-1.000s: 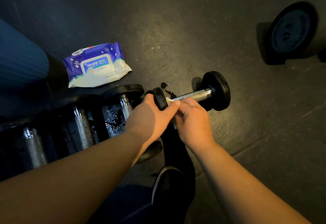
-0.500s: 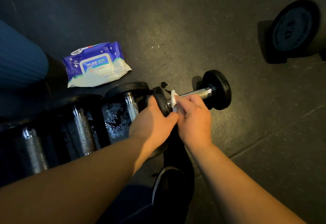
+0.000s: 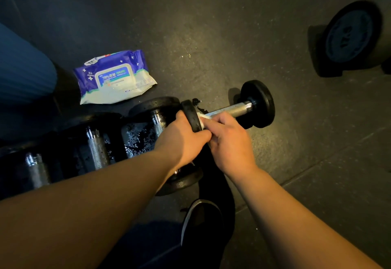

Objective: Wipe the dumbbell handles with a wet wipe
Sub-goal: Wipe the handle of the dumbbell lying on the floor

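A small black dumbbell (image 3: 257,102) lies on the dark floor with its metal handle (image 3: 229,110) showing. My left hand (image 3: 184,135) grips its near weight plate (image 3: 190,114). My right hand (image 3: 229,141) is wrapped round the near end of the handle, holding a white wet wipe (image 3: 201,118) against it. Only a small edge of the wipe shows between my fingers and the plate.
A blue and white wet wipe pack (image 3: 114,77) lies on the floor at the left. Several more dumbbells (image 3: 95,146) sit in a row at the left, with wet marks between them. A large dumbbell (image 3: 353,36) stands at the upper right. My shoe (image 3: 201,222) is below.
My right hand has slid with the wipe along the handle, back toward the near plate. My left hand keeps its grip on the plate.
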Tool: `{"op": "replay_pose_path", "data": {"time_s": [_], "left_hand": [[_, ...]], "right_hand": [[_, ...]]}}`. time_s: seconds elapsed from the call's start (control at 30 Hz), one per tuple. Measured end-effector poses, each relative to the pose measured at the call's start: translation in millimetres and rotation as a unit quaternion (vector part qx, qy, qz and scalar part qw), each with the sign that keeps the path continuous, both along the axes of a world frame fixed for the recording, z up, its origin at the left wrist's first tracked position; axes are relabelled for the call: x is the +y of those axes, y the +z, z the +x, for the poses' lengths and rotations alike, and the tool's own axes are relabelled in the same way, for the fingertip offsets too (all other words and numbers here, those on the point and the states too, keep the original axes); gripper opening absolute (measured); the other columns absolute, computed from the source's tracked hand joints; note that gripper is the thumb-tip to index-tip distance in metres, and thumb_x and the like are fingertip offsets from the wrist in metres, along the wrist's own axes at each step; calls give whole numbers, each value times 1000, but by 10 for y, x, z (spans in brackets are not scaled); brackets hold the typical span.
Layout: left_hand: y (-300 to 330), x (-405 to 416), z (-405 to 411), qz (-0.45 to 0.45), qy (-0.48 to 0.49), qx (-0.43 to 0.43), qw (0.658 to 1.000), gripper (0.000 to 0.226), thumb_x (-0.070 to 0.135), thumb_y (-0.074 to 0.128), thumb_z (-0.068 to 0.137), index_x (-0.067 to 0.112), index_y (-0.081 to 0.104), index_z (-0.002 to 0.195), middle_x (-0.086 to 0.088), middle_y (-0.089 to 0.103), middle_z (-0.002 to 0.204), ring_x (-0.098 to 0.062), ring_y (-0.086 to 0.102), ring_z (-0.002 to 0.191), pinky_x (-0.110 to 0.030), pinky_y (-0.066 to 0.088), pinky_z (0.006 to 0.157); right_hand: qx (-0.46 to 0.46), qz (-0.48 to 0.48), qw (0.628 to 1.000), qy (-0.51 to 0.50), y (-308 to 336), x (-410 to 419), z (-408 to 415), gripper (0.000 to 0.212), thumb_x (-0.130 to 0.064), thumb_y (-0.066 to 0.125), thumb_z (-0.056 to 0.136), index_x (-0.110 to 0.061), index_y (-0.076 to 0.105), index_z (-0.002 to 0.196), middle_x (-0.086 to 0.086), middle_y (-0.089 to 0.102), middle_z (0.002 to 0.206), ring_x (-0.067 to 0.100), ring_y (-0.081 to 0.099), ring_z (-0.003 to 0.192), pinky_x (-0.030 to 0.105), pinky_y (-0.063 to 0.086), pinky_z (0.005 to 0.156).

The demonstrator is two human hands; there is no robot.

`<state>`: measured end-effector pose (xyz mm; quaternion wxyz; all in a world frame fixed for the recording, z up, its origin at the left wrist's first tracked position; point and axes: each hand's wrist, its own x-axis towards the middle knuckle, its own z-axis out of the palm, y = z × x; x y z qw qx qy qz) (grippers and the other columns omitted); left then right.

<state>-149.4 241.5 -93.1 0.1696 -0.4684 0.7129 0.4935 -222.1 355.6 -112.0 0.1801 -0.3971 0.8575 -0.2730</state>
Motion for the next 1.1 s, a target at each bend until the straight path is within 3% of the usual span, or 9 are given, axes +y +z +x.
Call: {"op": "replay_pose_path", "data": {"time_s": [0.1,0.2,0.37,0.53,0.67,0.8,0.9,0.97,1.1], "left_hand": [[14,-51,-78,70,55,17,996,56,49,63,59,15,63,104,-12,69,77,-27,64,67,-36,56,60],[38,-78,-87,146,72,6,987,28,30,65,80,5,68,90,-6,52,52,-13,40,34,-18,28,39],[82,-187,-68,208,44,-26,977,27,26,64,88,2,55,82,-10,47,53,-16,30,37,-16,19,39],[92,-252,-120,209,79,-27,974,31,33,59,90,2,58,88,-5,42,45,-15,27,34,-19,18,43],[64,-23,63,190,86,23,978,36,27,64,88,17,52,120,-9,50,64,-15,37,41,-18,25,37],[-93,123,171,142,47,57,987,82,16,72,77,34,32,146,1,58,67,-14,54,48,-19,35,37],[-195,121,205,81,-16,48,995,107,24,78,67,41,17,153,5,69,85,-22,72,81,-31,53,61],[-193,164,194,16,-39,24,999,109,37,79,70,38,11,155,2,74,106,-23,71,100,-37,56,84],[-170,229,128,-97,-33,-17,995,87,49,68,83,31,19,153,-5,72,115,-31,68,107,-35,53,83]], "right_hand": [[13,-11,1000,-6,2,-10,-38,31,-26,48,89,-20,75,101,-7,51,86,12,51,72,30,46,58],[30,14,999,14,-20,21,-56,27,-20,48,86,-18,73,92,-1,56,88,21,56,72,37,49,56],[42,6,999,11,-47,157,71,32,-19,45,86,-17,73,100,-1,56,88,20,56,73,35,49,57],[19,-4,999,-45,-40,143,104,25,-12,63,89,-21,74,110,-5,54,89,16,55,72,32,47,59],[-2,-11,998,-59,-41,-20,55,25,-13,60,87,-22,75,106,-6,55,88,15,56,75,33,49,62],[-15,-2,999,-31,-31,-7,14,21,-18,57,89,-21,75,99,-7,51,86,14,54,75,35,49,65],[-7,0,1000,-5,-15,89,24,23,-9,64,87,-24,75,101,-8,51,86,12,53,77,31,47,65],[-5,2,1000,-9,-12,93,27,19,-10,65,88,-23,74,97,-8,50,84,10,51,75,31,46,64],[-4,5,1000,-12,-19,38,10,19,-11,63,89,-22,75,99,-7,50,83,10,51,75,28,43,62]]}}
